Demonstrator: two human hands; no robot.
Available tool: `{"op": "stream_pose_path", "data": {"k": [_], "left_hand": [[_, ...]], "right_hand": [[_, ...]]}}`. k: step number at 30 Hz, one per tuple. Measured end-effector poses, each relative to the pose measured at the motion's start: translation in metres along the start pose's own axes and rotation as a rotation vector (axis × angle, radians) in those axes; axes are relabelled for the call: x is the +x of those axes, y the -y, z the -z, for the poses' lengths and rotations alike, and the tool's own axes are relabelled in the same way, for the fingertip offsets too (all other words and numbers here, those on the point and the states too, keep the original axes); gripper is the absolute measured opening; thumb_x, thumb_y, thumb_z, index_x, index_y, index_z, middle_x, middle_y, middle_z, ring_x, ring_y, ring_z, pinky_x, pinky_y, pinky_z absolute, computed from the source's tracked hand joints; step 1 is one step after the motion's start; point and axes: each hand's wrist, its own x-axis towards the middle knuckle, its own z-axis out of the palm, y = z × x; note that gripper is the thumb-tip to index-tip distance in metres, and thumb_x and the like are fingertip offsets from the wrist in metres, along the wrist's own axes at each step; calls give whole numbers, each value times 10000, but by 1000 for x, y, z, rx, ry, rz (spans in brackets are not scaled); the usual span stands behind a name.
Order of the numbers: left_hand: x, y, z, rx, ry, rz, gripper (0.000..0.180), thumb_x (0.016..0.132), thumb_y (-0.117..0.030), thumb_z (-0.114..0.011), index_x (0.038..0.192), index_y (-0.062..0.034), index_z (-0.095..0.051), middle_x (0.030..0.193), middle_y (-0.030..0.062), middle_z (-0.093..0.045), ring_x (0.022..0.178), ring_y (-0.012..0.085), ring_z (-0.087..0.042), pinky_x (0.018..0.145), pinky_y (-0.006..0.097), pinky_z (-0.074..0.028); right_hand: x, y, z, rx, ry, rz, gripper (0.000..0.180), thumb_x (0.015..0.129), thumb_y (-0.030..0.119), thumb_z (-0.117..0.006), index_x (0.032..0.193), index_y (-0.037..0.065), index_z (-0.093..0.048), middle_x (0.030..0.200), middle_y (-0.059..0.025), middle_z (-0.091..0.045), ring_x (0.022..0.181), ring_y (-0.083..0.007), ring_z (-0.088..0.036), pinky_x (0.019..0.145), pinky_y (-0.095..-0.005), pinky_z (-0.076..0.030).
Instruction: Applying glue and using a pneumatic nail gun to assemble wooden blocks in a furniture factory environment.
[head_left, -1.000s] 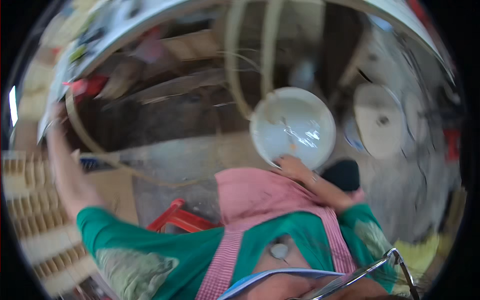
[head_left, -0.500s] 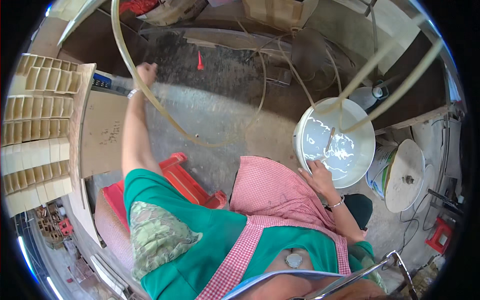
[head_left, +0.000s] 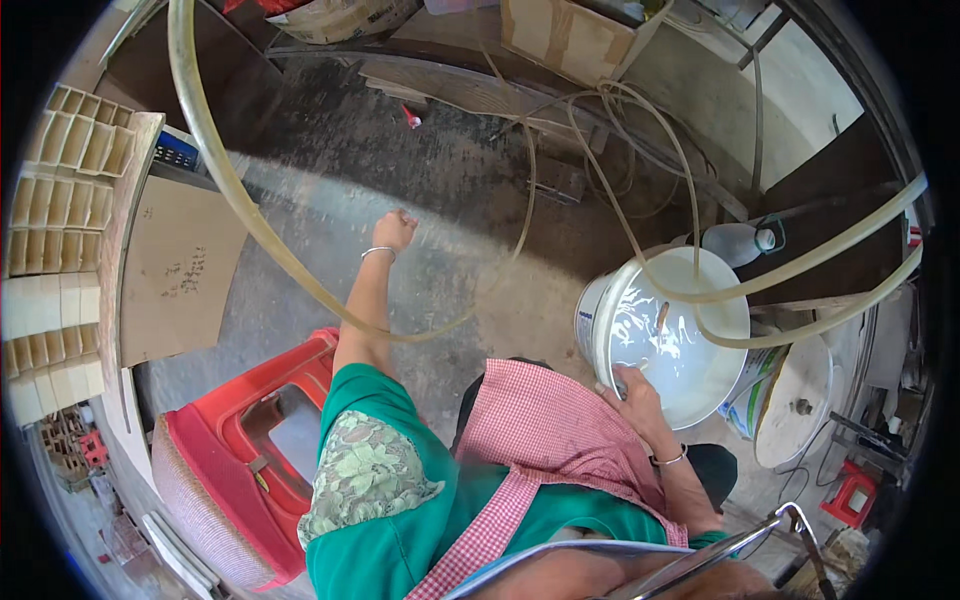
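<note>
Head view: near the middle of the frame, the bare left hand [head_left: 397, 230], a silver bangle at its wrist, was above the grey concrete floor [head_left: 335, 190] with its fingers partly curled; I could not tell whether they held anything. Right of centre, the bare right hand [head_left: 637, 400] was closed over the near rim of a white round plastic bucket [head_left: 593, 320], its fingers bent around the edge. Whitish liquid [head_left: 695, 375] lay in the bucket, with a slim brown stick [head_left: 662, 316] in it. A pale yellow translucent hose [head_left: 248, 217] curved down from the upper left, passing in front of the left forearm. A red plastic stool [head_left: 265, 372] stood at lower left, below a flat brown cardboard sheet [head_left: 180, 275]. Right of the bucket was a round pale lid [head_left: 795, 405] with a dark central knob.
</note>
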Motion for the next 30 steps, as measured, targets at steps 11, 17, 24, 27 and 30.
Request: {"op": "stream_pose_path", "data": {"k": [11, 17, 24, 27, 30], "left_hand": [[-89, 3, 24, 201, 90, 85, 367, 769, -318, -600, 1021, -51, -602, 949, 210, -625, 935, 368, -586, 825, 442, -459], [-124, -36, 71, 295, 69, -67, 255, 775, -252, -585, 927, -50, -615, 874, 176, -636, 878, 380, -586, 769, 452, -468], [-13, -30, 46, 198, -54, -128, 320, 781, -225, -560, 1038, -34, -569, 1052, 207, -584, 940, 380, -569, 827, 450, -456], [48, -18, 18, 186, -101, -126, 365, 785, -207, -546, 1109, -40, -541, 1132, 196, -552, 995, 365, -554, 869, 435, -448], [103, 8, 8, 208, -100, -216, 381, 745, -103, -530, 1121, -51, -506, 1161, 183, -537, 1056, 355, -541, 857, 413, -474]], "right_hand": [[53, 26, -24, 188, -57, -185, 352, 849, 258, -540, 1054, -27, -518, 1025, -223, -536, 976, -391, -502, 827, -458, -418], [46, 13, -28, 41, -92, -162, 368, 857, 289, -525, 1057, -20, -519, 1017, -217, -531, 982, -389, -495, 824, -462, -420], [50, 15, -23, -65, -180, -74, 333, 834, 285, -571, 937, -29, -529, 878, -204, -509, 815, -390, -521, 680, -458, -445], [46, 14, -26, -85, -195, -64, 321, 826, 271, -585, 893, -36, -519, 821, -200, -489, 744, -403, -510, 627, -461, -438], [48, 28, -22, -163, -133, -48, 347, 836, 276, -578, 953, -44, -518, 867, -233, -537, 789, -406, -540, 678, -447, -448]]}}
